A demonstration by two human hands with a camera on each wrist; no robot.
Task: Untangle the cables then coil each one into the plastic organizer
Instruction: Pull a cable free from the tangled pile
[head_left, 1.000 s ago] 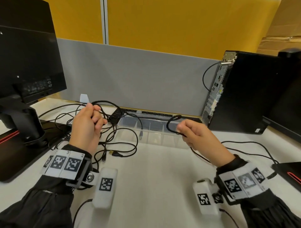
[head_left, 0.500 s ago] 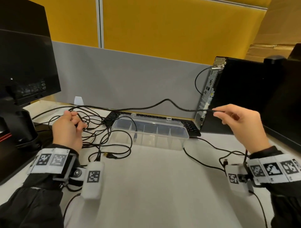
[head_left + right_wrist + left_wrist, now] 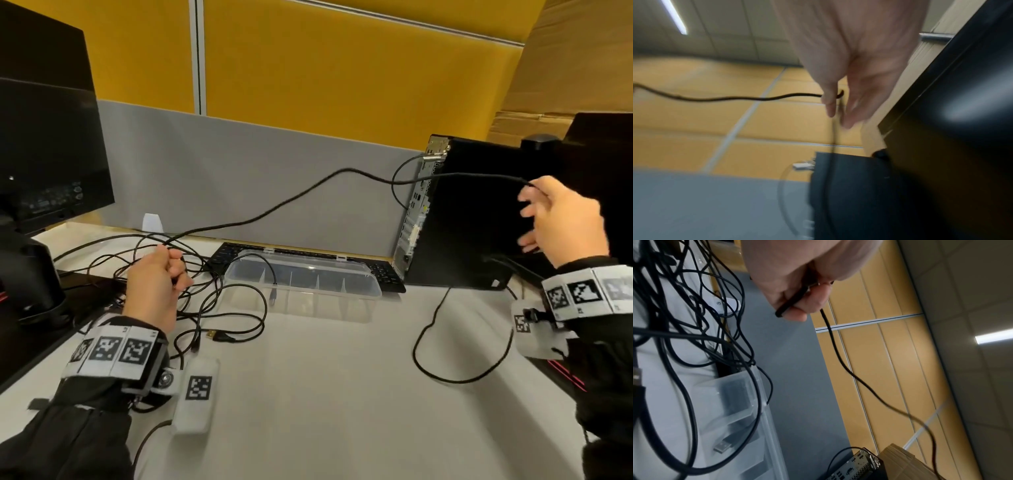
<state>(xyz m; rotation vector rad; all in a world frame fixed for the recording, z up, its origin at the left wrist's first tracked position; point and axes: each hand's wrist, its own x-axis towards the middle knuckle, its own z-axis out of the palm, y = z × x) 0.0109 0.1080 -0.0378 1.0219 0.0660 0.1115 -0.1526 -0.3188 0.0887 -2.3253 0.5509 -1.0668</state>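
Observation:
A tangle of black cables [image 3: 205, 291] lies on the white desk, left of the clear plastic organizer [image 3: 373, 291], which is open and divided into compartments. One thin cable end hangs inside it. My left hand [image 3: 178, 270] is beside the tangle and grips one black cable [image 3: 830, 331] in curled fingers [image 3: 797, 308]. That cable [image 3: 346, 170] rises across the desk to my right hand [image 3: 534, 212], which is raised in front of the computer tower. Its fingers [image 3: 849, 116] are spread and straight, and the cable [image 3: 725, 98] lies over them, then drops in a loop [image 3: 462, 342] onto the desk.
A monitor [image 3: 51, 137] on its stand fills the left. A black computer tower [image 3: 472, 212] stands at the right, and a keyboard [image 3: 387, 274] lies behind the organizer. A USB plug [image 3: 215, 335] rests near my left wrist. A grey partition backs the desk.
My right hand has swung right and upward, drawing the cable out of the tangle, and its fingers have gone from a pinch to spread. My left hand has stayed low by the tangle.

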